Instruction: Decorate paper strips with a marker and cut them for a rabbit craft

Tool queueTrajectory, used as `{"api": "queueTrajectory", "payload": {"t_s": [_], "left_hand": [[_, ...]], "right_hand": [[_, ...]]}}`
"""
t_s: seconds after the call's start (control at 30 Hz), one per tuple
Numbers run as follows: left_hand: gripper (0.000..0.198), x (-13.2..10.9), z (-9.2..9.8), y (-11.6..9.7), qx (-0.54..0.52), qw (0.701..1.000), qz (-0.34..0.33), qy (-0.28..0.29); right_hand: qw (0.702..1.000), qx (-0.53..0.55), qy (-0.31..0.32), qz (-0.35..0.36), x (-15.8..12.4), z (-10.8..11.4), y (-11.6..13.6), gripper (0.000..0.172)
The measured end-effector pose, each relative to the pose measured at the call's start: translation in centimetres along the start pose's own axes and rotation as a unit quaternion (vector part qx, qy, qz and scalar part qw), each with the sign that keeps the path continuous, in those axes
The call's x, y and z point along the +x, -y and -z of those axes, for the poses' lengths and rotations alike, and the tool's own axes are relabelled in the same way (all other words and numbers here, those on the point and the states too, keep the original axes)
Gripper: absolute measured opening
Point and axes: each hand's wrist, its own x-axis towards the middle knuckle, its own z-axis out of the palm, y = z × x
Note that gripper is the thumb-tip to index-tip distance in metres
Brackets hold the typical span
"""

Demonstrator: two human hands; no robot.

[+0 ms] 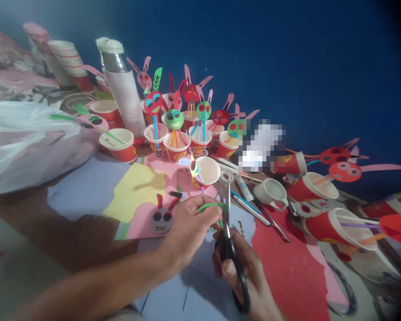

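Observation:
Between the fingers of my left hand [190,227] is a narrow strip of green paper [205,206], pinched above the sheets. My right hand [245,263] grips a pair of black-handled scissors [227,227], blades pointing up and away beside the strip's right end. Whether the blades touch the paper is hard to make out. Left of my left hand, a grey paper face [161,220] with red ears and drawn teeth lies on pink paper [138,227]. Small green scraps and drawn shapes show partly behind my hands on a blue-grey sheet [249,217].
Red paper cups [177,149] holding paper faces on coloured sticks line the back. A flask [123,89] and a plastic bag [36,147] stand left. A white mug [270,194], pens [250,207] and red paper [287,267] lie right. A blue wall [321,67] rises behind.

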Motion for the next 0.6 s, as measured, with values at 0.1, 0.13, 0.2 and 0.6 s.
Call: {"api": "queueTrajectory", "payload": {"t_s": [0.1, 0.13, 0.2, 0.6], "left_hand": [[0.005, 0.0, 0.0, 0.0, -0.004, 1.000, 0.001, 0.001], [0.006, 0.0, 0.0, 0.0, -0.006, 1.000, 0.002, 0.002], [0.005, 0.1, 0.1, 0.0, -0.015, 1.000, 0.001, 0.002], [0.003, 0.2, 0.2, 0.3, -0.048, 0.999, -0.005, 0.014]], "right_hand": [[1.000, 0.016, 0.002, -0.005, 0.0, -0.1, 0.0, 0.052], [1.000, 0.022, 0.007, -0.009, 0.0, -0.1, 0.1, 0.051], [0.999, 0.035, 0.010, -0.014, 0.1, -0.2, 0.2, 0.047], [0.999, 0.036, 0.014, -0.025, 0.3, -0.3, 1.1, 0.048]]}}
